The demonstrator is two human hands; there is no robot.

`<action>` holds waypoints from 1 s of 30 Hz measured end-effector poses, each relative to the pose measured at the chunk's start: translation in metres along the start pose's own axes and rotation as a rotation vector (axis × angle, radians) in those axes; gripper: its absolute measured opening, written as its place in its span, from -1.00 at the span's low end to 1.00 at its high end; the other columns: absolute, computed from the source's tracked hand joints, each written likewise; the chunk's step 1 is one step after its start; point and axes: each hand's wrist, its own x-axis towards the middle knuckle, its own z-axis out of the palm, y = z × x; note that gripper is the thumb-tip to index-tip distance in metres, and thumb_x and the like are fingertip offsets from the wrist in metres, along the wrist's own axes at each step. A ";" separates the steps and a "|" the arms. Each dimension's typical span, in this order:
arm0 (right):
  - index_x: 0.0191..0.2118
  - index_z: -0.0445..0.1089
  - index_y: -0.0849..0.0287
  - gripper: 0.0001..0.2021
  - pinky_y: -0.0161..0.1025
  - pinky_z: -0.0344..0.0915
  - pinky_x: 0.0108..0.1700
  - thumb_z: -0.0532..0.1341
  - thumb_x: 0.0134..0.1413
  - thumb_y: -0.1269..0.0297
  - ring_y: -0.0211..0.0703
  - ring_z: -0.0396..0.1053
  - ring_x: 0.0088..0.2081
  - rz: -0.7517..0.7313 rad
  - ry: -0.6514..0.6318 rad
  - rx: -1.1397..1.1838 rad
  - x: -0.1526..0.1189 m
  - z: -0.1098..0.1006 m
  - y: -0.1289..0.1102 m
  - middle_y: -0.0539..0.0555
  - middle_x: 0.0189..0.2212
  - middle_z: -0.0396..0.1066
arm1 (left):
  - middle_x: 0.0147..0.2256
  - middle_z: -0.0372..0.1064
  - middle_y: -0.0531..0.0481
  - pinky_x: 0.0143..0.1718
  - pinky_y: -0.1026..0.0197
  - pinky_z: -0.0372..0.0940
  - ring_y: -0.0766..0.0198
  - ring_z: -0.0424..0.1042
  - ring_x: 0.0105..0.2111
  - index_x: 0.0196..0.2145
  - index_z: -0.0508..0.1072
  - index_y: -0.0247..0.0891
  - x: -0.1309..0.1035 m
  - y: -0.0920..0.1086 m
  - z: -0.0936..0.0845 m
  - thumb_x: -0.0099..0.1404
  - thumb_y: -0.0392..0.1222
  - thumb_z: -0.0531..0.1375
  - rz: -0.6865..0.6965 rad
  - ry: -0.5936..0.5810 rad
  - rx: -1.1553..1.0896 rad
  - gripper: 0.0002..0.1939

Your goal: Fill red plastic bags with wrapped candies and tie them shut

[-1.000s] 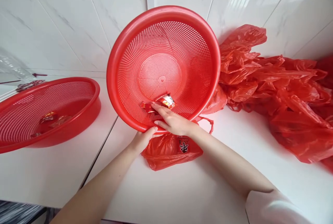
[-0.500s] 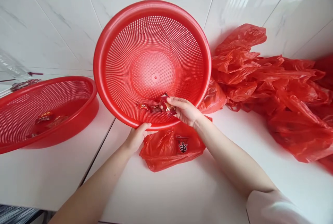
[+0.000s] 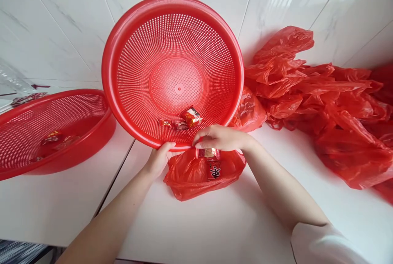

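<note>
Gripping the tilted basket with our left hand, we hold a packet in our pinched right hand above the red bag (mid-transfer, apparently); releasing it would call for easing that pinch.

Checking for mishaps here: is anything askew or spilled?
The round red perforated plastic basket in the centre looks askew, tipped toward the camera, but the left hand holds it, so the tilt seems deliberate. I see no spill.

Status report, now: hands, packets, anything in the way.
Left hand holding tilted basket. Right hand holding packet over bag. More packets lying in basket. Basket rim close at bag's far edge.
</note>
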 end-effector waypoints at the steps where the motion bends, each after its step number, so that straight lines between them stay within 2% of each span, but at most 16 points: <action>1: -0.24 0.49 0.18 -0.84 -0.31 0.30 -0.31 0.18 0.16 0.27 -0.26 0.42 -0.38 0.000 -0.008 -0.112 -0.003 -0.001 -0.003 0.01 -0.37 0.51 | -0.08 0.48 -0.19 0.07 -0.19 0.27 -0.12 0.39 0.03 -0.07 0.50 -0.35 0.000 0.000 0.001 0.23 -0.22 0.12 -0.005 -0.002 0.000 -0.65; 3: -0.26 0.48 0.16 -0.85 -0.31 0.27 -0.33 0.16 0.17 0.32 -0.27 0.39 -0.42 0.005 0.075 -0.260 -0.006 0.000 -0.007 -0.01 -0.42 0.49 | -0.07 0.48 -0.18 0.08 -0.19 0.27 -0.10 0.39 0.03 -0.01 0.47 -0.34 -0.001 -0.001 0.002 0.23 -0.24 0.12 -0.003 0.015 0.002 -0.63; 5: -0.27 0.47 0.16 -0.85 -0.30 0.25 -0.34 0.14 0.19 0.33 -0.27 0.37 -0.45 0.009 0.213 -0.351 -0.005 0.004 -0.008 -0.01 -0.45 0.47 | -0.06 0.47 -0.17 0.09 -0.18 0.26 -0.08 0.40 0.03 0.03 0.44 -0.33 -0.002 -0.004 0.003 0.23 -0.25 0.12 -0.011 0.033 -0.008 -0.59; 8: -0.18 0.45 0.16 -0.81 -0.22 0.30 -0.22 0.09 0.24 0.31 -0.19 0.41 -0.33 -0.039 0.367 -0.425 0.004 0.013 -0.002 0.06 -0.34 0.48 | -0.04 0.46 -0.16 0.08 -0.19 0.27 -0.07 0.41 0.01 0.08 0.40 -0.30 -0.004 -0.008 0.005 0.22 -0.26 0.14 -0.042 0.032 -0.024 -0.56; 10: 0.01 0.38 0.19 -0.73 -0.12 0.30 -0.04 0.08 0.26 0.27 -0.08 0.41 -0.11 -0.116 0.361 -0.444 0.010 0.019 0.004 0.17 -0.12 0.46 | 0.00 0.44 -0.15 0.07 -0.20 0.28 -0.07 0.41 0.01 0.09 0.37 -0.27 -0.006 -0.011 0.007 0.21 -0.28 0.15 -0.050 0.030 -0.028 -0.53; 12: 0.18 0.22 0.22 -0.57 0.01 0.21 0.12 0.09 0.26 0.19 0.04 0.27 0.12 -0.136 0.284 -0.476 0.014 0.026 0.008 0.27 0.12 0.30 | 0.01 0.42 -0.13 0.06 -0.20 0.29 -0.07 0.41 0.02 0.09 0.37 -0.26 -0.006 -0.012 0.008 0.19 -0.30 0.16 -0.039 0.034 -0.034 -0.52; 13: 0.23 0.17 0.24 -0.52 0.08 0.18 0.15 0.08 0.26 0.16 0.10 0.21 0.17 -0.116 0.241 -0.496 0.015 0.029 0.009 0.30 0.18 0.22 | 0.01 0.43 -0.13 0.06 -0.20 0.29 -0.07 0.40 0.02 0.08 0.37 -0.27 -0.006 -0.012 0.008 0.18 -0.31 0.15 -0.040 0.038 -0.038 -0.52; 15: 0.23 0.17 0.26 -0.50 0.13 0.20 0.13 0.07 0.26 0.13 0.15 0.23 0.16 -0.068 0.185 -0.513 0.015 0.032 0.009 0.33 0.17 0.22 | -0.03 0.45 -0.15 0.06 -0.20 0.28 -0.07 0.40 0.01 0.05 0.40 -0.31 -0.005 -0.011 0.007 0.19 -0.30 0.13 -0.070 0.041 -0.048 -0.56; 18: 0.13 0.29 0.22 -0.62 -0.03 0.32 0.02 0.14 0.20 0.28 0.01 0.37 -0.01 -0.126 0.154 -0.429 0.013 0.030 0.008 0.24 0.02 0.37 | -0.08 0.47 -0.18 0.07 -0.22 0.27 -0.09 0.41 0.00 -0.01 0.44 -0.36 -0.002 -0.010 0.005 0.21 -0.26 0.09 -0.120 0.031 -0.084 -0.60; 20: 0.06 0.34 0.17 -0.65 -0.14 0.35 -0.03 0.16 0.15 0.41 -0.11 0.42 -0.09 -0.169 0.181 -0.311 0.013 0.027 0.010 0.15 -0.08 0.44 | -0.09 0.48 -0.18 0.08 -0.21 0.26 -0.08 0.41 0.01 -0.03 0.46 -0.36 0.000 -0.008 0.004 0.21 -0.25 0.08 -0.105 0.017 -0.107 -0.62; 22: 0.05 0.36 0.15 -0.66 -0.18 0.36 -0.05 0.15 0.15 0.43 -0.18 0.45 -0.16 -0.147 0.260 -0.168 0.013 0.022 0.013 0.08 -0.17 0.49 | -0.08 0.48 -0.15 0.09 -0.17 0.26 -0.05 0.40 0.02 -0.03 0.46 -0.32 0.001 -0.007 0.004 0.21 -0.27 0.09 -0.059 0.018 -0.112 -0.63; 25: 0.10 0.33 0.16 -0.64 -0.16 0.35 -0.01 0.11 0.19 0.39 -0.16 0.45 -0.11 -0.107 0.362 0.027 0.013 0.015 0.017 0.09 -0.12 0.49 | -0.01 0.44 -0.11 0.11 -0.13 0.26 0.00 0.38 0.05 0.00 0.44 -0.26 0.002 -0.004 0.003 0.22 -0.28 0.09 -0.009 0.030 -0.107 -0.62; 28: 0.11 0.33 0.15 -0.62 -0.12 0.29 0.08 0.10 0.19 0.41 -0.11 0.38 0.03 -0.116 0.362 0.073 0.010 0.010 0.014 0.09 -0.02 0.44 | 0.03 0.42 -0.11 0.10 -0.14 0.26 0.00 0.37 0.06 0.01 0.43 -0.25 0.002 -0.002 0.001 0.23 -0.27 0.09 -0.014 0.032 -0.091 -0.62; 30: 0.12 0.32 0.14 -0.62 -0.11 0.30 0.07 0.10 0.18 0.42 -0.12 0.37 0.03 -0.110 0.356 0.087 0.007 0.008 0.012 0.09 -0.03 0.44 | 0.02 0.42 -0.12 0.09 -0.15 0.26 -0.02 0.37 0.06 0.00 0.44 -0.26 0.002 -0.001 0.000 0.23 -0.26 0.10 -0.004 0.042 -0.066 -0.63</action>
